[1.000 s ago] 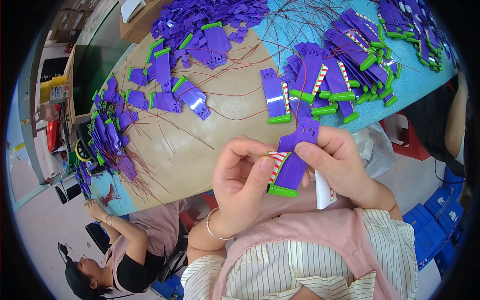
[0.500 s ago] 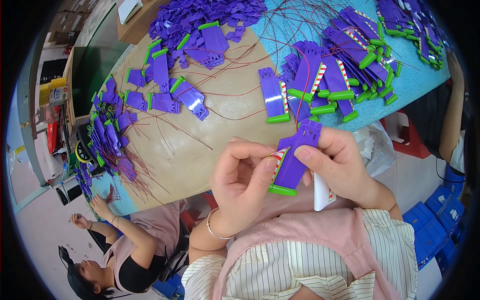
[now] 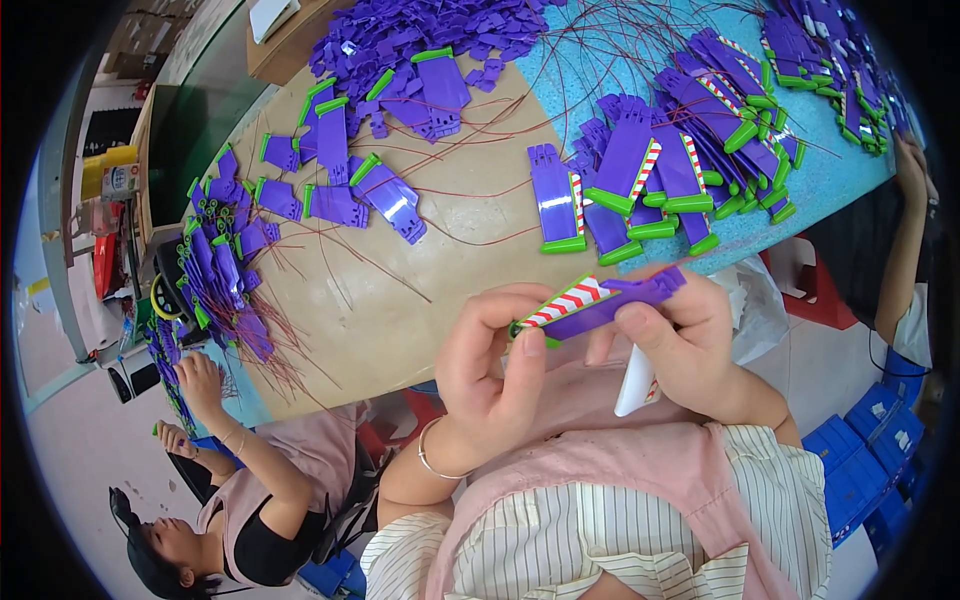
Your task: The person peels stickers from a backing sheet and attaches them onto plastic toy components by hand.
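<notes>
Both my hands hold a purple plastic wing-shaped piece point(image 3: 630, 292) with a green tip, tilted edge-up over my lap by the table edge. A red-and-white striped sticker point(image 3: 570, 302) lies along its upward edge. My left hand point(image 3: 492, 360) pinches the green end between thumb and fingers. My right hand point(image 3: 690, 345) grips the other end, thumb on the near face. Below the right fingers hangs a curled white sticker sheet point(image 3: 635, 385) with a bit of striped print; how it is held is hidden.
Striped purple pieces point(image 3: 680, 165) with green tips pile up on the blue table cover at right. Plain ones point(image 3: 388, 195) lie left, near a heap of purple parts point(image 3: 410, 35). Thin red wires trail across the brown sheet point(image 3: 390, 290). A co-worker point(image 3: 255, 490) sits at left; another person's arm point(image 3: 905, 240) is at right.
The purple piece has turned from face-up to edge-up, bringing the striped edge into fuller view. My left hand has shifted to its green end. The co-worker's hands at left have moved.
</notes>
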Demonstrator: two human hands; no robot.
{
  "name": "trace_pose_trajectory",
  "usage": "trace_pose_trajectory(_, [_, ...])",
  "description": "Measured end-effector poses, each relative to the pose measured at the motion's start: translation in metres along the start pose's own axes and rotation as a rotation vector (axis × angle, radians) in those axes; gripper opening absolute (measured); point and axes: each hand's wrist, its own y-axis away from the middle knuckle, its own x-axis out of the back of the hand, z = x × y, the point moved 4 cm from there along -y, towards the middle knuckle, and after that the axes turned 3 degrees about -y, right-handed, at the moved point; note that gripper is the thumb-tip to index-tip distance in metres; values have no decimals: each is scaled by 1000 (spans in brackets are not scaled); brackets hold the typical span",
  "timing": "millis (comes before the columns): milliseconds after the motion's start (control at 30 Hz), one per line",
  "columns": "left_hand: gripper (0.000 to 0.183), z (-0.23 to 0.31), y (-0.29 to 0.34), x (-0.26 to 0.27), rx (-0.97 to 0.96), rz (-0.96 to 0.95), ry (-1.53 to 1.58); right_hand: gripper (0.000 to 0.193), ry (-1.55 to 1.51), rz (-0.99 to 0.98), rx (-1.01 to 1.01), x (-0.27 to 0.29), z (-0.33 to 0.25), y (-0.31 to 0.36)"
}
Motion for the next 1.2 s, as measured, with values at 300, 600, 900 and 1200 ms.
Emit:
trace_pose_trajectory(300, [28,7,-4,1,-226,51,-215,25,-264,-208,-79,-5,4,0])
trace_pose_trajectory(600, [28,21,-5,-5,-238,-59,-329,24,41,-124,191,3,-1,5])
trace_pose_trajectory(900, [52,4,-8,2,-401,20,-720,55,-169,-28,4,5,-5,-7])
trace_pose_trajectory(1200, [25,7,1,-12,-278,-257,-409,29,66,-19,-25,-2,-2,-2])
